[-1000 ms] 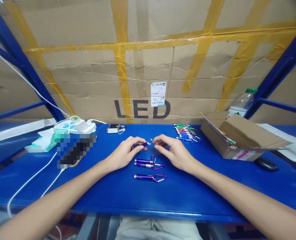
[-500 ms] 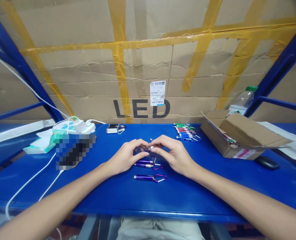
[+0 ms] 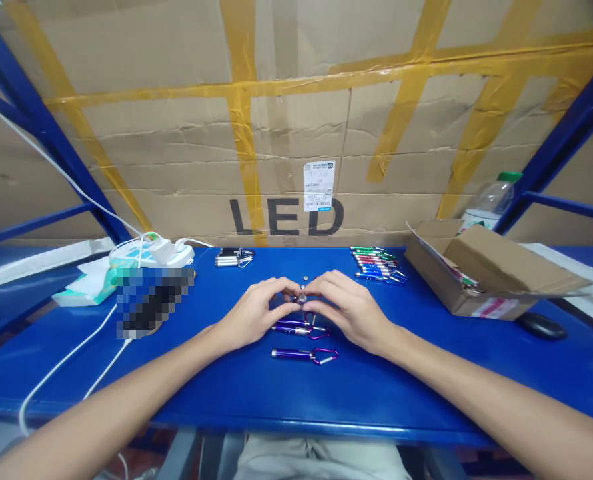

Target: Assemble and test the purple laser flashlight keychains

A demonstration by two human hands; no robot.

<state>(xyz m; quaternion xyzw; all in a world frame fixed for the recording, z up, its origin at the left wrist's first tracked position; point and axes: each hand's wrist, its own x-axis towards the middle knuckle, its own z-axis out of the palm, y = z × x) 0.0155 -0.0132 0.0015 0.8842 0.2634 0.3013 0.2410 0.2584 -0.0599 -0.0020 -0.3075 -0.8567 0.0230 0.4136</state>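
Note:
My left hand (image 3: 256, 312) and my right hand (image 3: 353, 310) meet at the middle of the table, thumbs and fingers pinched toward each other. Between their fingertips is a small shiny silver piece (image 3: 303, 298); its exact kind is too small to tell. Another tiny silver disc (image 3: 305, 279) shows just beyond the fingers. Below the hands lies a purple keychain flashlight (image 3: 292, 329) with a purple carabiner, partly overlapped by others close to it. Nearer to me, a separate purple keychain flashlight (image 3: 293, 355) lies flat, its carabiner pointing right.
Black and silver keychain flashlights (image 3: 231, 257) sit at the back left, green, red and blue ones (image 3: 376, 262) at the back right. An open cardboard box (image 3: 496, 270) and a black mouse (image 3: 542, 326) stand right. Left are a power strip (image 3: 141, 252), tissues (image 3: 89, 283) and white cables.
The fingertips have shifted slightly around the small silver piece, which shows a rounder face now. The whole view has slid a little; the flashlights on the table lie as before.

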